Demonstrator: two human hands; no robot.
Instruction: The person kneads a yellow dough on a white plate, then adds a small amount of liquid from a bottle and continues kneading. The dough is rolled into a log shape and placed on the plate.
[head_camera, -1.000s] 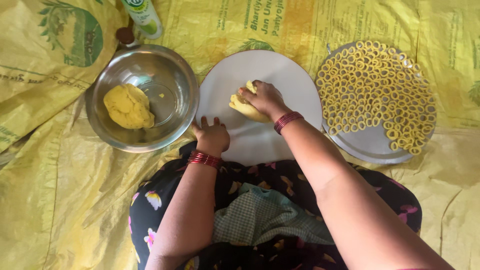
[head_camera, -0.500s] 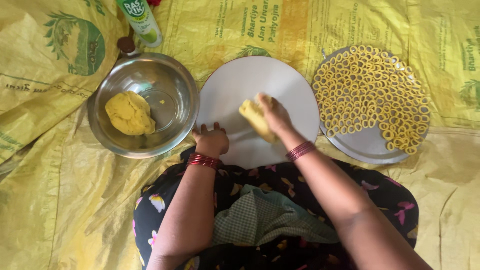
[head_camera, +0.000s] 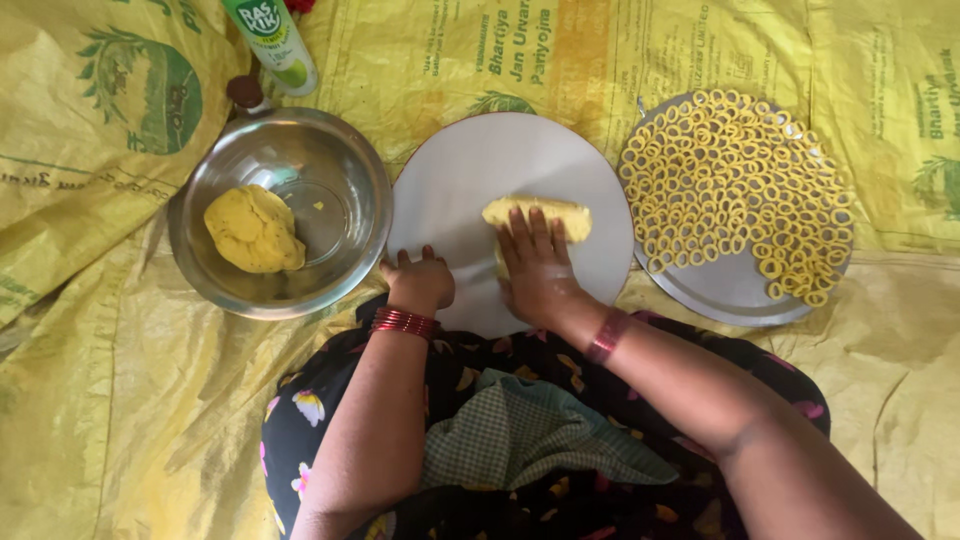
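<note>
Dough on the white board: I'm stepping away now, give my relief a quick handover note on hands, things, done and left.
Right hand: flat, fingers on the dough roll.
Left hand: curled on the near edge of the white round board, holding nothing.
Dough lump sits in the steel bowl on the left.
Done: tray on the right is mostly covered with dough rings.
Left: this roll and the bowl's lump remain unshaped.

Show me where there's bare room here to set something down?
The round white board is bare on its far half, beyond the dough roll under the right hand. The steel bowl has free floor right of its dough lump. The ring-covered plate is crowded, bare only at its near rim.
</note>
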